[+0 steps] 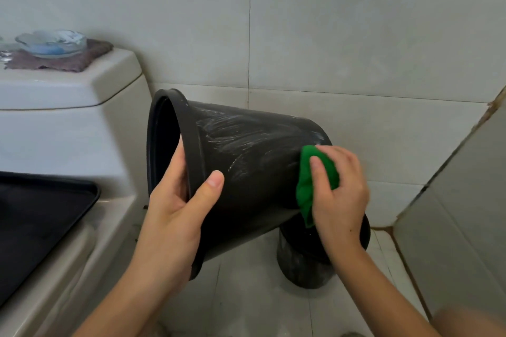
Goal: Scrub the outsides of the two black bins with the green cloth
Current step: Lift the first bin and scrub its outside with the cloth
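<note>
Green cloth presses bin's base edge.

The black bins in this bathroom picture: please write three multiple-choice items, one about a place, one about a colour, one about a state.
1. Where does the glass dish sit?
A. on the toilet tank
B. on the floor
C. inside a bin

2. What colour is the cloth?
A. red
B. green
C. white

3. How is the held bin positioned?
A. upright
B. tipped on its side
C. mouth down

Key: 1 A, the dish rests on a mat on the tank; 2 B, clearly green; 3 B, the left hand grips its rim, mouth facing left.
</note>
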The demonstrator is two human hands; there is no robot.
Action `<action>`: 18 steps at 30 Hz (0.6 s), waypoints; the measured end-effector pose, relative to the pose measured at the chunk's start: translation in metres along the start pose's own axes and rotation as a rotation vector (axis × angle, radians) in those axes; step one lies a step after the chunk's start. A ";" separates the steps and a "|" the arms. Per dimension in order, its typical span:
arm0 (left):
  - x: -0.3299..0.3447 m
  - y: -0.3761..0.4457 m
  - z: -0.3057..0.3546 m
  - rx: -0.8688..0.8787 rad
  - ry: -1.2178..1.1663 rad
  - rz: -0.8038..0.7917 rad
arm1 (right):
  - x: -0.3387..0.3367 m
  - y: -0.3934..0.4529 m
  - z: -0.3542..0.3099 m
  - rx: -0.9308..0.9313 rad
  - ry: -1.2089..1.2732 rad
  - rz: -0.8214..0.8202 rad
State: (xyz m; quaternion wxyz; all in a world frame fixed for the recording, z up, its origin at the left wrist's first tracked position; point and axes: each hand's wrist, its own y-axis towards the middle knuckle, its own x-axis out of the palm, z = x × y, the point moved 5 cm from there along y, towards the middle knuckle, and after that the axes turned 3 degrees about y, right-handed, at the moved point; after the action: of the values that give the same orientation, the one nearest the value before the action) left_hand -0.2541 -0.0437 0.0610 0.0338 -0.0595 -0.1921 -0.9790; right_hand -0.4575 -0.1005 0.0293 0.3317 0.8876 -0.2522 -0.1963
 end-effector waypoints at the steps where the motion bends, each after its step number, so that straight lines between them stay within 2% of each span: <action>1: -0.001 -0.001 0.001 0.004 -0.003 0.004 | 0.000 0.002 0.006 0.053 -0.006 0.017; 3: 0.000 -0.002 0.001 0.009 -0.011 0.001 | 0.003 -0.003 0.002 0.030 -0.007 0.031; 8: 0.008 0.000 -0.004 0.006 -0.008 -0.008 | 0.018 -0.042 -0.064 -0.359 0.097 -0.050; 11: 0.011 -0.001 -0.010 -0.018 0.004 -0.020 | 0.017 -0.054 -0.076 -0.491 0.137 -0.105; 13: 0.012 -0.002 -0.012 -0.018 0.016 -0.017 | 0.016 -0.044 -0.054 -0.431 0.107 -0.113; 16: 0.004 -0.002 -0.010 -0.041 -0.010 0.023 | 0.007 -0.011 -0.006 -0.022 0.049 -0.020; 18: -0.001 -0.004 -0.004 -0.038 -0.007 0.025 | 0.004 -0.001 0.014 0.160 0.023 0.014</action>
State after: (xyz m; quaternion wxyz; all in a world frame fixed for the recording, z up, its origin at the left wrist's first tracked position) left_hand -0.2534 -0.0419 0.0554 0.0440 -0.0660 -0.1731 -0.9817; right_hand -0.4613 -0.1086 0.0182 0.2639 0.9117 -0.2694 -0.1632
